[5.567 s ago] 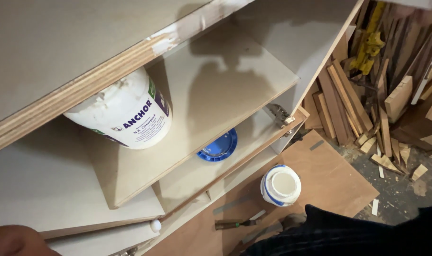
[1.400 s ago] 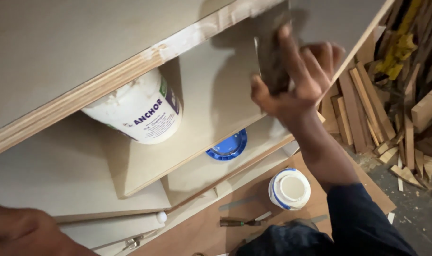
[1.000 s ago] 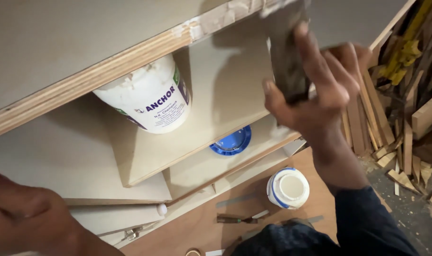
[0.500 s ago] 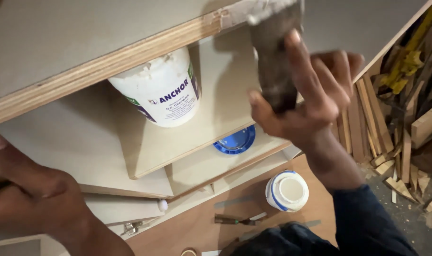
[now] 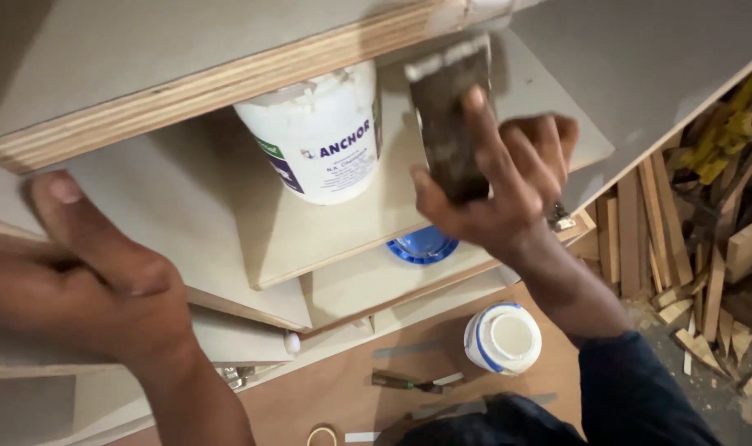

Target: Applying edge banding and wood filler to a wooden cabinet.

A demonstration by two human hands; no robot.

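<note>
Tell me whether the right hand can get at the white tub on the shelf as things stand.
Probably yes. The white tub stands just beside the right hand with nothing between them, but that hand is already gripping a dark scraper, so it would have to free its fingers first.

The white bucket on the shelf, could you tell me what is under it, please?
The white bucket stands on a pale shelf board. Below that board a blue lid shows partly; the rest is covered by the board.
</note>
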